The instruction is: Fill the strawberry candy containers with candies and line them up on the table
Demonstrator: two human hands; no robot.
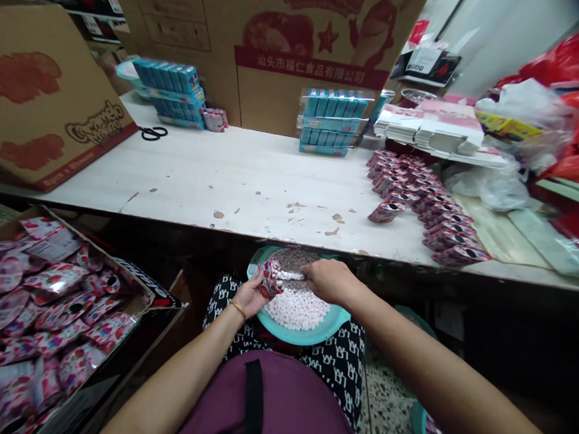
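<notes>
The left hand (251,296) pinches a small packet (269,277) over the near basin (335,321); the right hand (329,281), just right, pinches white pellets (289,276) at its mouth.

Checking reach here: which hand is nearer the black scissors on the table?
Left. The left hand is below and right of the scissors; the right hand is farther right.

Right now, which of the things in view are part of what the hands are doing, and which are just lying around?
In use:
left hand holding a small printed pouch
right hand at the pouch's mouth
teal bowl of white pellets on the lap

Lying about:
scissors
blue packet stacks
filled pouches on the table
box of pouches
</notes>
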